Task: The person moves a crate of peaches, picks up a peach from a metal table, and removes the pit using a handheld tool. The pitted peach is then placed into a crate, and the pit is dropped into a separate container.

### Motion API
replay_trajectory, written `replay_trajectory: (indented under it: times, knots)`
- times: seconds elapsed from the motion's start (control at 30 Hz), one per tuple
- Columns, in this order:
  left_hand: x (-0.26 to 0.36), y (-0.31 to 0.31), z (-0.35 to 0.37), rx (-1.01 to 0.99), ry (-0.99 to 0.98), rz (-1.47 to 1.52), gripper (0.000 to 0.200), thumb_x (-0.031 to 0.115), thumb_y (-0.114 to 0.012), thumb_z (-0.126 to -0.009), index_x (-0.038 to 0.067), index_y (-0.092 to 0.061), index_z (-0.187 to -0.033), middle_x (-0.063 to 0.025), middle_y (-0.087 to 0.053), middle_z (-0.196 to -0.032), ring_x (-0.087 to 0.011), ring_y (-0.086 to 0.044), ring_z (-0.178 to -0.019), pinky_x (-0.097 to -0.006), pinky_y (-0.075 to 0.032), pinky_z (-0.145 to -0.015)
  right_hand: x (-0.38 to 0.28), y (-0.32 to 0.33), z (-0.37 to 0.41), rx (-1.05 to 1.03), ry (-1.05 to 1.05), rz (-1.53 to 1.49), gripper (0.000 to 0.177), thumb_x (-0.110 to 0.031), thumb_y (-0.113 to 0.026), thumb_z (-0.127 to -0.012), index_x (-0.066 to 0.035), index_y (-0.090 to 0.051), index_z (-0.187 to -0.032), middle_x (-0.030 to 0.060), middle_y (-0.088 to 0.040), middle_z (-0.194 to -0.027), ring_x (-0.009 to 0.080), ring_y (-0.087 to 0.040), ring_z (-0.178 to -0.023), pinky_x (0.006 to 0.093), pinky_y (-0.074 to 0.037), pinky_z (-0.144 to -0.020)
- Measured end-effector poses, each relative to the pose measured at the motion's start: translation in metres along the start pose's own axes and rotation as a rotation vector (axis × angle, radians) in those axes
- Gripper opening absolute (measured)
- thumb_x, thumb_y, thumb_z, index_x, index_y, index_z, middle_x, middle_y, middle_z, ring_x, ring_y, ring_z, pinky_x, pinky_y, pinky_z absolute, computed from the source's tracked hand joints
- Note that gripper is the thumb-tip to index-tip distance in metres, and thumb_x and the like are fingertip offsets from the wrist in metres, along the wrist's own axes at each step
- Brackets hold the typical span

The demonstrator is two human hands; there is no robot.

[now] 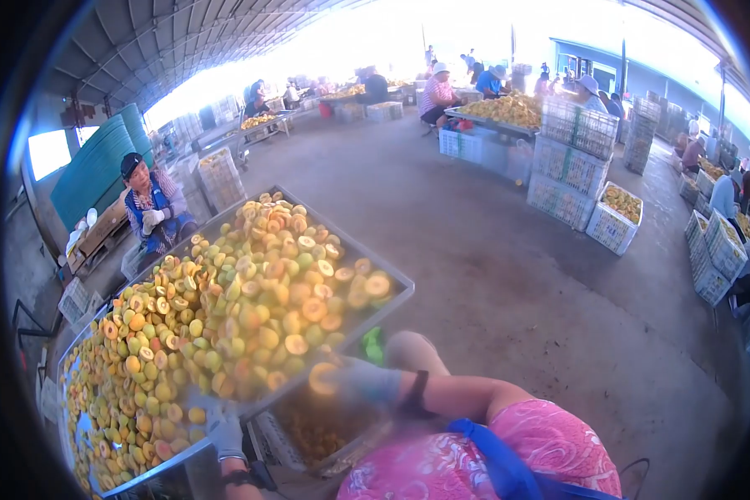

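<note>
Nearest, the left hand [225, 433], gloved, lies at the near rim of the tray [398, 282]; blur hides whether its fingers are spread or curled. Just right of it the right hand [360, 382], gloved too, seems to pinch a half [323, 377] of orange fruit above a crate [308, 437] tucked under that rim. Such a half looks light and soft, wet on the cut face (so likely slippery) and easily bruised. It is best taken by the skin side, fingers cupped, with little squeeze. Beyond, the tray is heaped with halves [250, 308]. Farther off sits a person [152, 212] in white gloves, then stacked crates [571, 158].
</note>
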State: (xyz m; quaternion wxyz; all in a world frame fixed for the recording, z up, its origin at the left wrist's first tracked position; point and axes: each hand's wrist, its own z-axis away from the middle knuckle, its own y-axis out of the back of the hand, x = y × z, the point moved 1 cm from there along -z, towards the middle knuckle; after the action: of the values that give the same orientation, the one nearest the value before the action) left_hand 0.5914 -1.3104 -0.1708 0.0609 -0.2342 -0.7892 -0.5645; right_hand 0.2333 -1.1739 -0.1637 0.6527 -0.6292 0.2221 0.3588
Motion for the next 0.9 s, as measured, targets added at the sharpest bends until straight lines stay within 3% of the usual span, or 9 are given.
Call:
replay_trajectory:
  times: [0.03,0.2,0.37,0.4,0.53,0.6,0.63,0.7,0.9]
  knots:
    - [-0.013,-0.010,-0.003,-0.023,0.039,-0.230,0.036,0.033,-0.054,-0.091,-0.001,-0.062,-0.100,-0.0247,-0.062,-0.101,-0.0417,-0.058,-0.095,-0.0503,-0.046,-0.084,-0.027,-0.013,0.022,0.054,0.074,0.080,0.040,-0.033,-0.073,-0.083,-0.010,-0.052,-0.108,-0.0016,-0.053,-0.063,0.0069,-0.045,-0.038,0.0202,-0.033,-0.032]
    - [0.033,-0.014,-0.014,-0.179,-0.004,-0.115,0.042,0.039,-0.046,-0.093,0.001,-0.064,-0.097,-0.0243,-0.065,-0.099,-0.0412,-0.060,-0.093,-0.0486,-0.046,-0.084,-0.073,-0.032,0.060,0.256,0.036,-0.082,0.033,-0.028,-0.072,-0.085,-0.012,-0.053,-0.106,-0.0048,-0.053,-0.063,0.0045,-0.044,-0.039,0.0179,-0.031,-0.033]
    - [0.044,-0.082,-0.039,-0.303,-0.426,-0.159,0.040,0.037,-0.043,-0.092,0.004,-0.065,-0.099,-0.0206,-0.065,-0.101,-0.0386,-0.062,-0.093,-0.0463,-0.049,-0.083,-0.065,-0.014,0.047,0.196,0.015,-0.204,0.029,-0.028,-0.072,-0.087,-0.016,-0.053,-0.105,-0.0066,-0.051,-0.065,0.0017,-0.043,-0.042,0.0153,-0.030,-0.035]
    - [0.046,-0.088,-0.040,-0.336,-0.462,-0.301,0.023,0.021,-0.050,-0.090,0.010,-0.060,-0.107,-0.0097,-0.064,-0.109,-0.0323,-0.063,-0.095,-0.0428,-0.050,-0.082,-0.068,-0.019,0.051,0.194,-0.011,-0.187,0.028,-0.029,-0.071,-0.087,-0.017,-0.053,-0.104,-0.0071,-0.051,-0.066,0.0010,-0.043,-0.043,0.0146,-0.029,-0.035]
    - [0.071,-0.067,-0.038,-0.304,-0.526,-0.136,0.033,0.030,-0.042,-0.092,0.005,-0.063,-0.097,-0.0199,-0.065,-0.102,-0.0380,-0.062,-0.094,-0.0458,-0.049,-0.083,-0.076,-0.036,0.060,0.201,-0.065,-0.105,0.027,-0.031,-0.071,-0.087,-0.018,-0.053,-0.103,-0.0074,-0.050,-0.066,0.0007,-0.042,-0.043,0.0152,-0.029,-0.035]
    - [0.087,-0.050,-0.038,-0.479,-0.351,-0.037,0.026,0.023,-0.044,-0.091,0.006,-0.061,-0.100,-0.0208,-0.063,-0.106,-0.0379,-0.060,-0.098,-0.0452,-0.049,-0.084,-0.070,-0.027,0.054,0.202,-0.066,-0.083,0.028,-0.031,-0.071,-0.087,-0.018,-0.052,-0.103,-0.0071,-0.050,-0.066,0.0009,-0.042,-0.043,0.0157,-0.030,-0.035]
    - [0.078,-0.057,-0.042,-0.478,-0.358,-0.041,0.026,0.023,-0.044,-0.091,0.006,-0.061,-0.100,-0.0208,-0.063,-0.106,-0.0379,-0.060,-0.098,-0.0452,-0.049,-0.084,-0.069,-0.027,0.053,0.203,-0.069,-0.060,0.030,-0.032,-0.071,-0.087,-0.017,-0.052,-0.104,-0.0068,-0.050,-0.066,0.0011,-0.042,-0.043,0.0161,-0.031,-0.035]
    - [0.062,-0.071,-0.048,-0.492,-0.653,-0.107,0.022,0.018,-0.046,-0.089,0.007,-0.059,-0.102,-0.0213,-0.062,-0.108,-0.0386,-0.059,-0.102,-0.0452,-0.048,-0.086,-0.069,-0.030,0.056,0.183,-0.062,-0.066,0.031,-0.033,-0.071,-0.087,-0.016,-0.052,-0.104,-0.0064,-0.049,-0.065,0.0014,-0.042,-0.042,0.0166,-0.032,-0.035]
    - [0.061,-0.065,-0.045,-0.456,-0.736,0.005,0.017,0.016,-0.050,-0.087,0.006,-0.058,-0.098,-0.0200,-0.061,-0.103,-0.0393,-0.058,-0.100,-0.0446,-0.047,-0.085,-0.061,-0.022,0.050,0.160,-0.046,-0.063,0.035,-0.035,-0.071,-0.086,-0.013,-0.053,-0.107,-0.0050,-0.051,-0.066,0.0035,-0.044,-0.042,0.0184,-0.035,-0.036]
